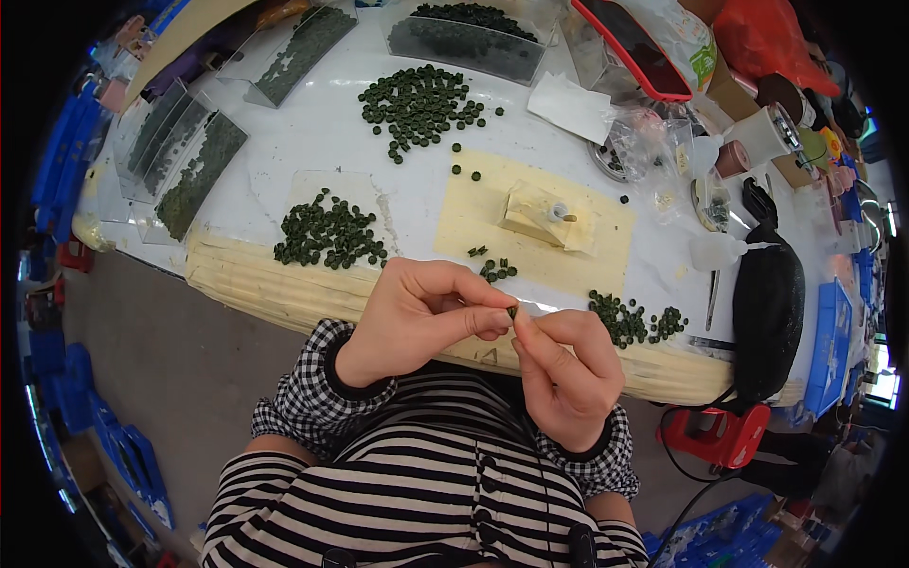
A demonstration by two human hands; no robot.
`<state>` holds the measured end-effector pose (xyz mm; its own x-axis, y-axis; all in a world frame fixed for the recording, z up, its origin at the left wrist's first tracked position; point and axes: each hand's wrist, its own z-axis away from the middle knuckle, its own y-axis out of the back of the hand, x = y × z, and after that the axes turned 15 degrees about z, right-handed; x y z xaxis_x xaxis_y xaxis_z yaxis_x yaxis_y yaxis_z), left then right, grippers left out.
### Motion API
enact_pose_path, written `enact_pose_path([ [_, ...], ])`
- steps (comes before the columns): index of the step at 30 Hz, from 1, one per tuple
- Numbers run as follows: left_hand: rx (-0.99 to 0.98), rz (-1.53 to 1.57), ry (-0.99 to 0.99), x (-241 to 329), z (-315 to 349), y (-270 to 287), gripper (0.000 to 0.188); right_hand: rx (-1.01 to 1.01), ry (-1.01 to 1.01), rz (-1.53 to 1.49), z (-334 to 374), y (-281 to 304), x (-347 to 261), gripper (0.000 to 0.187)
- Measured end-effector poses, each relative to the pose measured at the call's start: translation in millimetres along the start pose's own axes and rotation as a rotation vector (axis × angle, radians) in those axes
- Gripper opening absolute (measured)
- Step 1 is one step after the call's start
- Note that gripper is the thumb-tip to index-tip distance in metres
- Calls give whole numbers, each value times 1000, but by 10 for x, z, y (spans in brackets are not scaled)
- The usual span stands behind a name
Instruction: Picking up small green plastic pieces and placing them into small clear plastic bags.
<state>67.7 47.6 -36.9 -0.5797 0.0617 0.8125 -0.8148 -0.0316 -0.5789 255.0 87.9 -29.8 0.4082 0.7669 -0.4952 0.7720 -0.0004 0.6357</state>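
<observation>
Between the thumb and forefinger of my left hand (407,317) is a small dark green round piece (512,311), like a bead or button. My right hand (576,374) is closed in a pinch at the same piece, its fingertips meeting those of the left. Just beyond my hands lie several loose green pieces (499,271). A block wrapped in pale yellow tape (542,220), with a small grey cylinder on top, sits on a yellow sheet (464,213). Similar pieces are heaped at the left (327,232), far middle (417,102) and right (620,317).
Clear trays of green pieces (464,47) stand at the back and left. A red-cased phone (639,52) leans at the back right. Tweezers (712,301), a white squeeze bottle (717,251) and a black bag (769,312) lie at right. Padding (256,289) covers the table's front edge.
</observation>
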Motion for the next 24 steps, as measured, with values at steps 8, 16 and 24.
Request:
enact_pose_path([
  [8,-94,-287,-296,-20,-10,-7,18,2,-96,-209,20,-6,57,38],
  [16,-157,-438,-447,-29,-49,12,20,-11,-116,-260,58,-17,68,37],
  [24,-102,-279,-357,-70,-19,-10,20,22,-107,-242,26,-10,49,37],
])
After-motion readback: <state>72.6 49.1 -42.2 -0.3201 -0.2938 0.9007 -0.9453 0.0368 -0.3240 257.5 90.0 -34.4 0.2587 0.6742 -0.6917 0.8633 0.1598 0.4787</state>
